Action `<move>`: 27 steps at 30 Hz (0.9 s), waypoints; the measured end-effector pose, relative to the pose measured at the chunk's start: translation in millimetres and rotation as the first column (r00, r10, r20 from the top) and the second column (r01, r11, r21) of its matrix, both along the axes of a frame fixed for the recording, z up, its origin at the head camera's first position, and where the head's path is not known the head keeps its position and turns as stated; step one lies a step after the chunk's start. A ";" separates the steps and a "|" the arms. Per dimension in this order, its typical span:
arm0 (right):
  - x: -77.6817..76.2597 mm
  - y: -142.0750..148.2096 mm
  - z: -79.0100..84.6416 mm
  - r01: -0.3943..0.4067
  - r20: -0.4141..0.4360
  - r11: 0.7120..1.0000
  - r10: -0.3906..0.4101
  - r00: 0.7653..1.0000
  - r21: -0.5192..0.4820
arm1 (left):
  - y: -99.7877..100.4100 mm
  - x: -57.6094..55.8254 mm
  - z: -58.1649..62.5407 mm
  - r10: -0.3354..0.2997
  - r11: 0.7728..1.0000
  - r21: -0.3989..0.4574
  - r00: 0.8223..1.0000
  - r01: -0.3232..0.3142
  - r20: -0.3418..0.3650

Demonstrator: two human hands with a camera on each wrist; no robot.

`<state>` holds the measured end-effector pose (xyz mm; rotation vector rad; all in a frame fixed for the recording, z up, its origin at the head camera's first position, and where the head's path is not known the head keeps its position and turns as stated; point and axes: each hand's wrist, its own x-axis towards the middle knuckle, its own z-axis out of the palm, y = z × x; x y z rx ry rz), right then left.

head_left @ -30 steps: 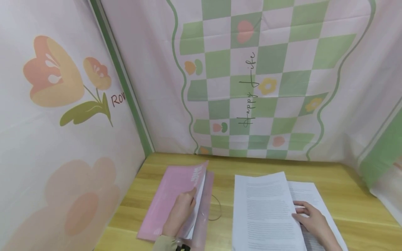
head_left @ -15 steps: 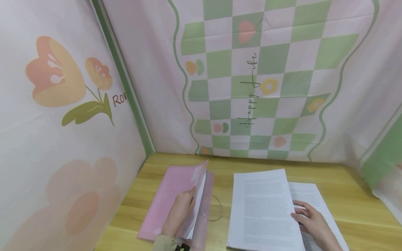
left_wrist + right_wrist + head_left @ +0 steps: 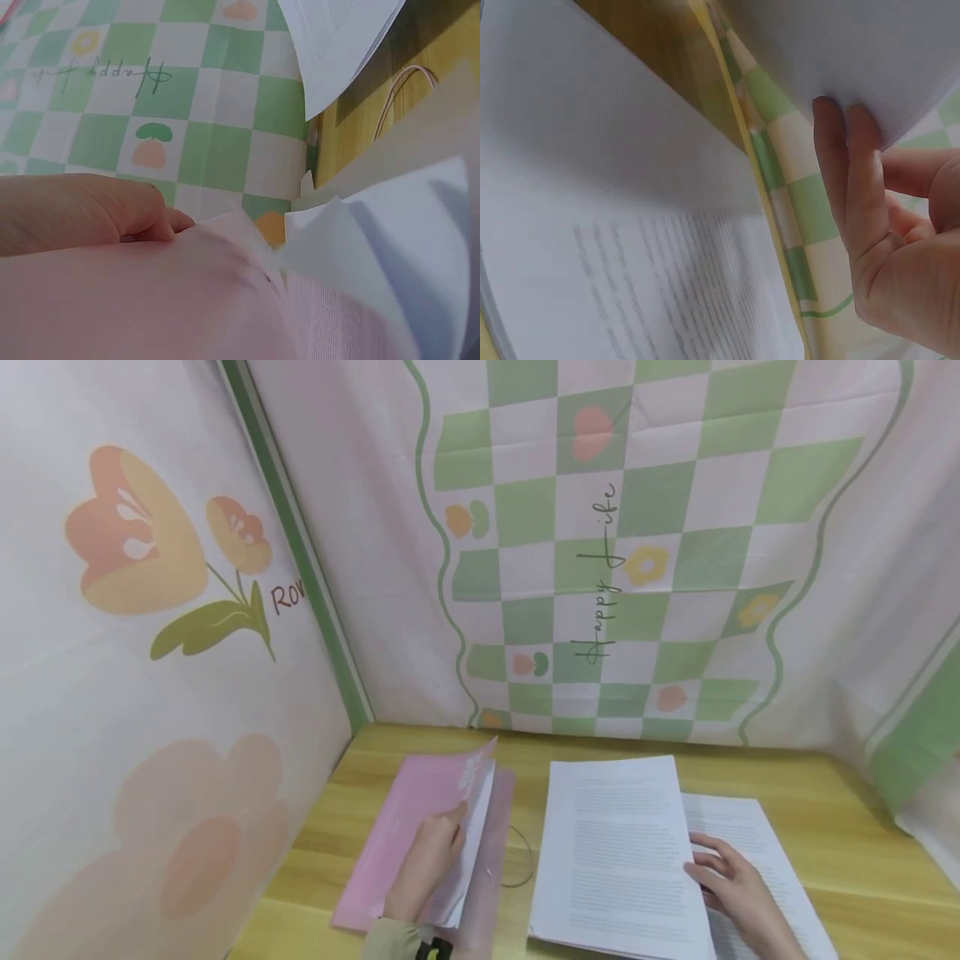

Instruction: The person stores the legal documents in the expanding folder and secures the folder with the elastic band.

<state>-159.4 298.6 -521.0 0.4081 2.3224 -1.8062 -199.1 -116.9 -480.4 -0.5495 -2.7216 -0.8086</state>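
Observation:
A pink folder (image 3: pixel 405 827) lies on the left of the table, its front cover raised a little over white sheets (image 3: pixel 472 852). My left hand (image 3: pixel 429 856) pinches the cover's free edge; the left wrist view shows the thumb side of that hand (image 3: pixel 90 214) against the pink cover (image 3: pixel 135 307). On the right, my right hand (image 3: pixel 731 881) grips the right edge of a printed paper stack (image 3: pixel 618 852). In the right wrist view its fingers (image 3: pixel 866 172) lie under the raised paper (image 3: pixel 855 52). Another printed sheet (image 3: pixel 750 839) rests on the table beneath that hand.
A thin elastic cord loop (image 3: pixel 525 860) sticks out from the folder's right side, between folder and papers. Wooden tabletop (image 3: pixel 840 827) shows around them. A patterned fabric curtain (image 3: pixel 600 568) hangs behind the table, and another (image 3: pixel 165 710) stands at the left.
The printed paper stack has shifted left and slightly away from me, with my right hand moving slightly left along with it. My left hand keeps its hold on the folder cover.

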 end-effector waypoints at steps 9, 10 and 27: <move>-4.2 -20.5 -2.2 -0.010 -0.014 1.000 0.010 1.000 -0.012 | -0.2 -1.7 1.1 -0.006 1.000 -0.004 1.000 0.006 -0.026; -4.6 -22.5 -2.1 -0.011 -0.016 1.000 0.011 1.000 -0.009 | -0.3 -1.8 1.3 -0.007 1.000 -0.001 1.000 0.007 -0.022; -16.3 -52.8 -2.8 -0.012 -0.022 1.000 0.012 1.000 -0.017 | -3.3 -3.3 1.9 -0.014 1.000 0.018 1.000 0.014 -0.001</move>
